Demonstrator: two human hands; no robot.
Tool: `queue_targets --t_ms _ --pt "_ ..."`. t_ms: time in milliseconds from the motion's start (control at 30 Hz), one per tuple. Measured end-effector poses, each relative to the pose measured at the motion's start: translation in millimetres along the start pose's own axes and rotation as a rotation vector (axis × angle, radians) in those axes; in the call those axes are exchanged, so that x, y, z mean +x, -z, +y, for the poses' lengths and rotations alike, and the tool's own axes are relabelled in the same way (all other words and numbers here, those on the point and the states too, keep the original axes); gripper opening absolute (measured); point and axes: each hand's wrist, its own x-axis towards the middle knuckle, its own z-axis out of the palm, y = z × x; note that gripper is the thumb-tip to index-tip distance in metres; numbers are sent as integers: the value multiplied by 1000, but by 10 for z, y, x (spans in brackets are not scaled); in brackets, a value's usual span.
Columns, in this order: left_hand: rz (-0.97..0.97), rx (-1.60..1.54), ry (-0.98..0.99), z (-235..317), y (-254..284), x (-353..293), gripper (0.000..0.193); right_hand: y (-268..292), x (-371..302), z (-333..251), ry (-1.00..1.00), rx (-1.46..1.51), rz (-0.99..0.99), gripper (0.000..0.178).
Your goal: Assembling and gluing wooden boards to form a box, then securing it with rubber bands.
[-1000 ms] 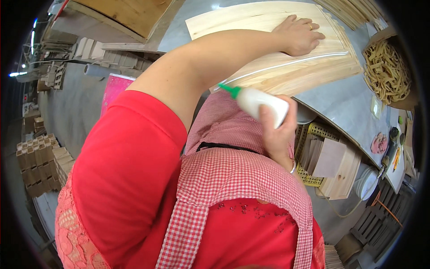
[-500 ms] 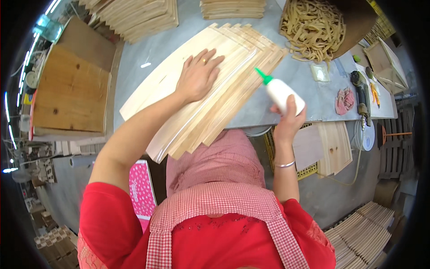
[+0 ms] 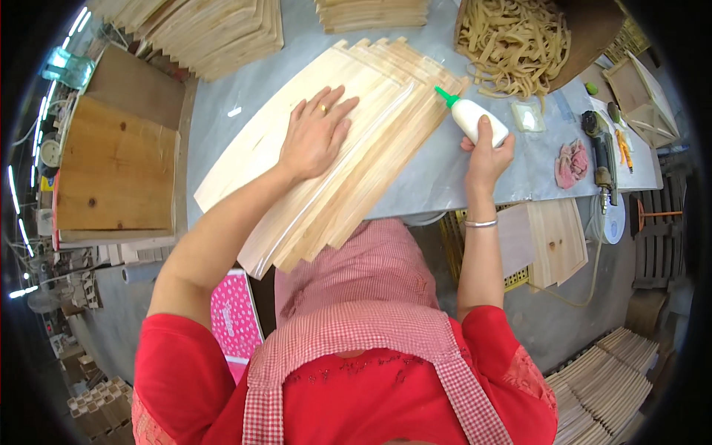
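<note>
Several pale wooden boards (image 3: 248, 159) lie fanned out in a slanted stack on the table, their stepped edges overlapping and the near ends jutting past its front edge. My left hand (image 3: 315, 141) rests flat on the top board with its fingers spread. A glossy white line of glue (image 3: 337, 176) runs along one of the exposed board strips. In my right hand (image 3: 489, 157) is a white squeeze bottle (image 3: 477, 120), tilted so that its green nozzle points up and left. The nozzle tip is near the right far corner of the stack; whether it touches the wood I cannot tell.
More board stacks (image 3: 215, 37) stand at the far left and far middle. A box of tan rubber strips (image 3: 512, 44) sits far right, near a pink cloth (image 3: 571, 163) and a power tool (image 3: 599, 148). A wooden box (image 3: 115, 174) is left; boards (image 3: 556, 241) rest below the table's right side.
My right hand and the bottle have moved farther away and slightly right. My left hand has shifted a little left, still flat on the board. The whole view has shifted slightly.
</note>
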Motion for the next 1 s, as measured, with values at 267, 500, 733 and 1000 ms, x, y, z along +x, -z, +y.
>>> queue_targets --t_ms 267,500,733,1000 --pt "113 54 -79 -96 -101 11 42 185 -942 -168 -47 -39 -257 44" --pt "117 31 -71 -62 -22 -46 44 374 -1862 -299 103 -240 -488 39" --pt "43 -74 -18 30 116 -95 42 449 -2395 -303 57 -167 -795 39" --pt "20 -56 -5 36 156 -41 43 366 -2409 -197 102 -162 -914 39"
